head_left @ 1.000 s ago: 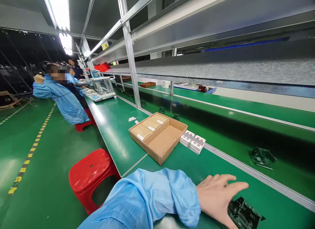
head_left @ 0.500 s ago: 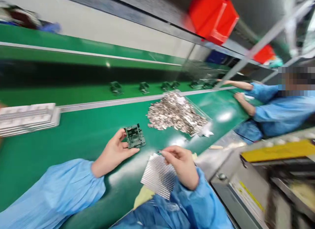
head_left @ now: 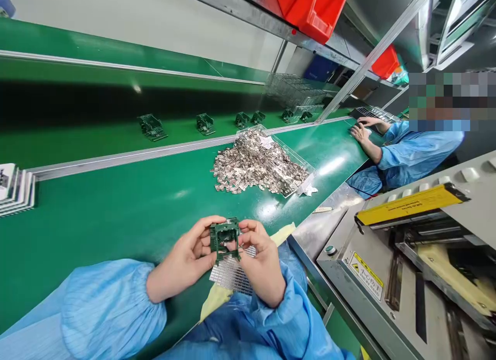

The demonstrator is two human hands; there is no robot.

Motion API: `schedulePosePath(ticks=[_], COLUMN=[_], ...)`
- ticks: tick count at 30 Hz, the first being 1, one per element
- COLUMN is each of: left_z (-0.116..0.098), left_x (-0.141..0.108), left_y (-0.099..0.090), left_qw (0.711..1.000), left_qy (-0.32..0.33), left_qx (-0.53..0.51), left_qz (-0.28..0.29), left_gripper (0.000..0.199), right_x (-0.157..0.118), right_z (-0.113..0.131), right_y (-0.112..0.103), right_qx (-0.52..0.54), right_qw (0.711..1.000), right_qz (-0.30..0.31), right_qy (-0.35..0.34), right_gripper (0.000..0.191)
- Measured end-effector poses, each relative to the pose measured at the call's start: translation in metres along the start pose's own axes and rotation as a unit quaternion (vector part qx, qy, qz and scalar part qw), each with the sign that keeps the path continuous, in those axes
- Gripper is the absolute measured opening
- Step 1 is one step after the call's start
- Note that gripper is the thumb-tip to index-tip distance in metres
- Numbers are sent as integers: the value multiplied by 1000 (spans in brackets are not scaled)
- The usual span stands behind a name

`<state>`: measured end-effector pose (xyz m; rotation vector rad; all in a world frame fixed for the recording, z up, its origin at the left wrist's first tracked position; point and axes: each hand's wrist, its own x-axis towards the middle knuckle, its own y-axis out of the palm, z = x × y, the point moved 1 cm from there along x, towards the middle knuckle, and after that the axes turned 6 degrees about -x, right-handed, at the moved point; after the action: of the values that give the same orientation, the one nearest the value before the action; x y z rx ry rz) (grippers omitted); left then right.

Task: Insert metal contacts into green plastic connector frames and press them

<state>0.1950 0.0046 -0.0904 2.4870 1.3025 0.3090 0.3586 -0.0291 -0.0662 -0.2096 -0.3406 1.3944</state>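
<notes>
Both my left hand point(head_left: 186, 256) and my right hand point(head_left: 259, 262) grip the edges of a dark green circuit board point(head_left: 225, 238) with an open square frame at its centre. Just below the board, a ribbed silver metal sheet point(head_left: 232, 275) sits against my right hand, and I cannot tell whether that hand holds it too. Beyond my hands, a clear plastic bag point(head_left: 259, 161) holds a heap of small metal pieces on the green bench top point(head_left: 116, 210).
Several green circuit boards point(head_left: 152, 127) stand on a lower belt behind a metal rail. White stacked trays point(head_left: 13, 189) sit at the left edge. A co-worker point(head_left: 411, 156) works at the far right, beside a grey machine point(head_left: 387, 267). Red bins point(head_left: 310, 9) sit overhead.
The view has swung from along the bench down to my hands. The board, earlier in my left hand alone, is now held by both hands, and the ribbed sheet sits lower beneath it.
</notes>
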Motion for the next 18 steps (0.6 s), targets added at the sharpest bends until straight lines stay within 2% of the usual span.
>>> schedulePosePath(ticks=[4, 7, 12, 18], left_z=[3, 6, 12, 11], left_x=[-1, -2, -6, -7], left_y=[1, 1, 2, 12], left_qw=[1000, 999, 994, 987], left_qy=[7, 11, 33, 14], left_qx=[20, 36, 100, 128], left_qz=[19, 17, -31, -91], left_gripper=[42, 39, 31, 30], right_x=[-2, -4, -8, -13], right_z=[0, 0, -6, -9], right_y=[5, 5, 8, 18], right_qx=[-6, -1, 42, 178], right_qw=[1000, 1000, 997, 975], right_qz=[-13, -17, -13, -41], right_qy=[9, 14, 58, 128], right_gripper=[17, 17, 18, 22])
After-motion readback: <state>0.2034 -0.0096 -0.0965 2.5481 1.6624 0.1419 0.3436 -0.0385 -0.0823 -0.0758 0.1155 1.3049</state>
